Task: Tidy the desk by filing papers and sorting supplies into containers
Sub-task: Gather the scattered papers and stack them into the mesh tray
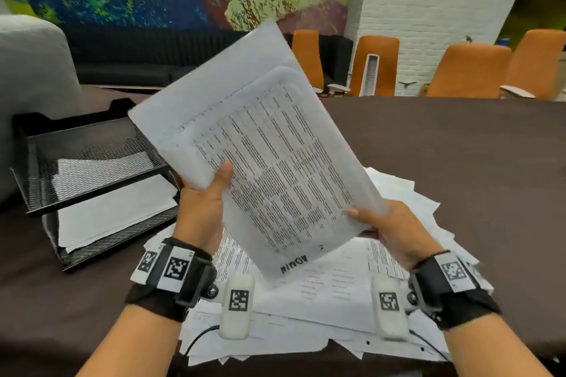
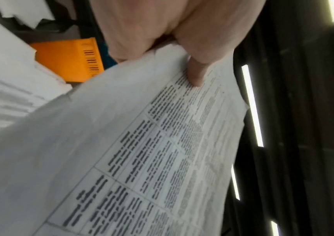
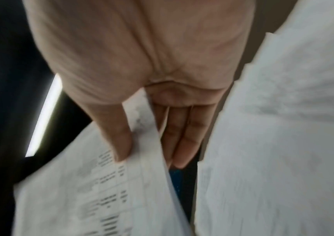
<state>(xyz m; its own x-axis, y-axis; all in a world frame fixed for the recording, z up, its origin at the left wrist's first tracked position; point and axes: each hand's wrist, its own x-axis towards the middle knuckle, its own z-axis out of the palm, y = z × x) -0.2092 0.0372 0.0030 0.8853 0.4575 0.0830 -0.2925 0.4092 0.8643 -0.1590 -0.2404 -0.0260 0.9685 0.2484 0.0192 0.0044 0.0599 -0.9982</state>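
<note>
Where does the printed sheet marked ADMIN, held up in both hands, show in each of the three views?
Head: the ADMIN sheet fills the centre, tilted, left hand and right hand gripping its lower edges.
Left wrist: it spreads from centre to bottom, below the left hand.
Right wrist: it sits lower left, pinched by the right hand.
Shared landmark: the loose paper pile, at upper left and right in the wrist views.
</note>
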